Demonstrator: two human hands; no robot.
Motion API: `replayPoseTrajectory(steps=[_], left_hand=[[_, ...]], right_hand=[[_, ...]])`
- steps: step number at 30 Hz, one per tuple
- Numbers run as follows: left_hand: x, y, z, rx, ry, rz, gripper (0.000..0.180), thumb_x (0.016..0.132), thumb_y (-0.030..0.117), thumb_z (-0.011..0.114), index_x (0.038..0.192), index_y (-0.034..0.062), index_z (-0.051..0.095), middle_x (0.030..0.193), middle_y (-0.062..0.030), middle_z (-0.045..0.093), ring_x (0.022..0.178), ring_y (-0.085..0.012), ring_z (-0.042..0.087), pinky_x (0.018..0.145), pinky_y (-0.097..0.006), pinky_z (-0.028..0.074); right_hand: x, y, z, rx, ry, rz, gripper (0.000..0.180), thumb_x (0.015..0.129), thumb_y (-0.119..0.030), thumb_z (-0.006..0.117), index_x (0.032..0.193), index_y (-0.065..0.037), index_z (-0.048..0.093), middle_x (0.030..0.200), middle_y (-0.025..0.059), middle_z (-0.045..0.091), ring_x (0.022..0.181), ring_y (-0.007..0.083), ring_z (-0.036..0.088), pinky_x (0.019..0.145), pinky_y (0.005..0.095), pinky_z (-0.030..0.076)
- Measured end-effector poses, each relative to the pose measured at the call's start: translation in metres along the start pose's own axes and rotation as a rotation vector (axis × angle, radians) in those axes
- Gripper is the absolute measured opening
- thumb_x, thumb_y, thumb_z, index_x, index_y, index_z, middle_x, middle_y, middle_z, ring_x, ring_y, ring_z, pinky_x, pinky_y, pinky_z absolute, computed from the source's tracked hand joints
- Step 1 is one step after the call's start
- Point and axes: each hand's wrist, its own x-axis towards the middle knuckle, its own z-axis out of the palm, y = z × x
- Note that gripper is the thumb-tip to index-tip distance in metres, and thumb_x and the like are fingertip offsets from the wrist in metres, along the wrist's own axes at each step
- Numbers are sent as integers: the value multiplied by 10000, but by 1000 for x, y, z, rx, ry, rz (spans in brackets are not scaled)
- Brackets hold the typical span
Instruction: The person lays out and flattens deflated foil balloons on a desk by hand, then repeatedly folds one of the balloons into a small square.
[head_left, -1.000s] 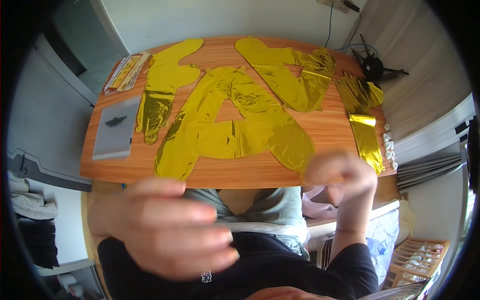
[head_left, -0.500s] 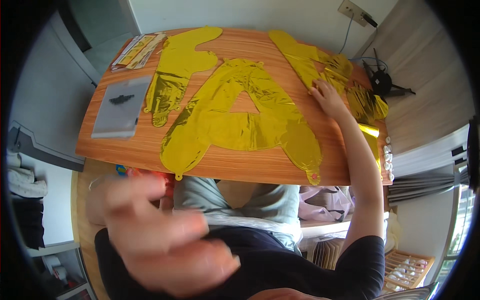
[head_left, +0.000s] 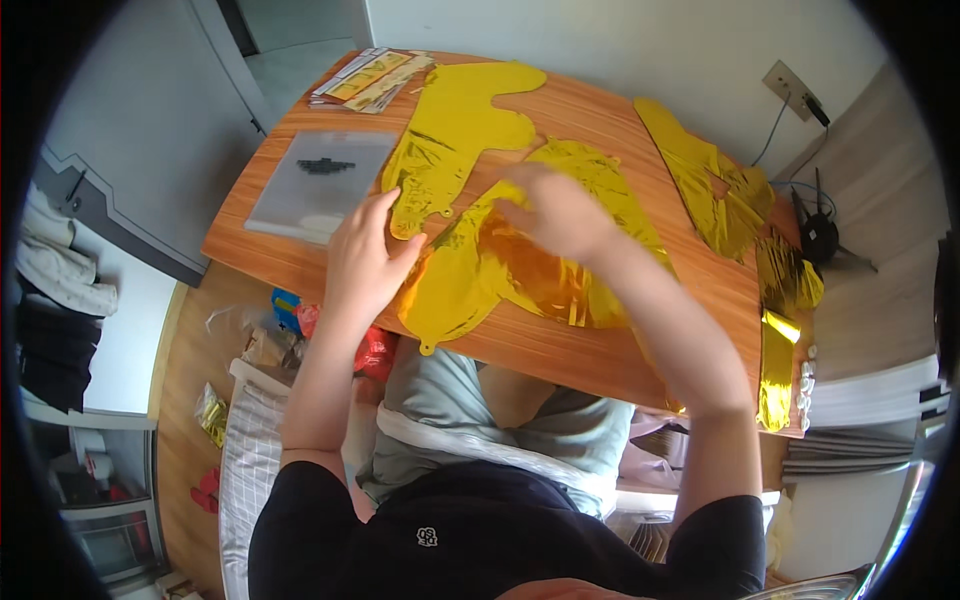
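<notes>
Shows, ctr. of frame, broad shiny gold foil sheet w/ round-ended leg (head_left: 465, 300), lying on orange-brown wood-grain table (head_left: 720, 290), middle part crumpled & catching deep-orange sheen.

Shows, L of ctr., bare L hand (head_left: 368, 258), thumb & fingers spread well apart, nothing visibly gripped; sits just beside sheet's near-L edge and lower end of narrower gold foil shape w/ bulging R side (head_left: 455, 110). Cannot tell if touching either.

Shows, just above ctr., bare R hand (head_left: 560, 210), blurred, fingers bent down over upper part of sheet. Cannot tell if pinching foil or only passing over.

Includes, upper R, gold foil shape w/ small hole (head_left: 690, 170); upper L, clear flat plastic sleeve w/ dark patch (head_left: 295, 205), below stack of cream-and-yellow paper packets (head_left: 370, 80).

Suggests, as step in hand, rearranging central sheet; cannot tell if smoothing or folding. Calls next, prob., for steadying near-L edge w/ L hand & easing crumpled middle flat w/ R, w/o dragging narrower shape alongside.
</notes>
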Motion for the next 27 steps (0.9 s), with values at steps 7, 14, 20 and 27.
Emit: replayPoseTrajectory(steps=[7,14,20,27], left_hand=[[-5,-5,14,-93,33,-87,615,841,151,762,1396,36,523,1261,-191,639,1174,-396,603,980,-491,484],[-5,0,11,-113,-30,-113,583,866,100,713,1406,34,503,1286,-211,619,1188,-414,593,1027,-509,459],[-1,7,6,-170,-49,-125,555,899,108,708,1408,26,502,1299,-227,605,1222,-420,574,1049,-487,463],[-2,9,8,83,-83,-78,448,897,226,723,1293,59,598,1346,-159,597,1304,-367,511,1135,-507,369]], right_hand=[[69,-28,88,-72,-105,-97,320,876,-170,720,1165,-37,687,1112,164,690,1143,368,625,961,452,523],[74,-23,92,-78,-100,-60,223,888,-218,721,1059,-75,732,1104,104,687,1093,321,641,913,454,549],[75,-18,98,-4,0,-37,177,927,-177,664,1034,-44,712,982,142,707,995,375,650,871,455,537],[89,4,111,445,282,299,246,1043,-224,529,1061,-32,681,969,180,718,983,366,678,842,429,532]])
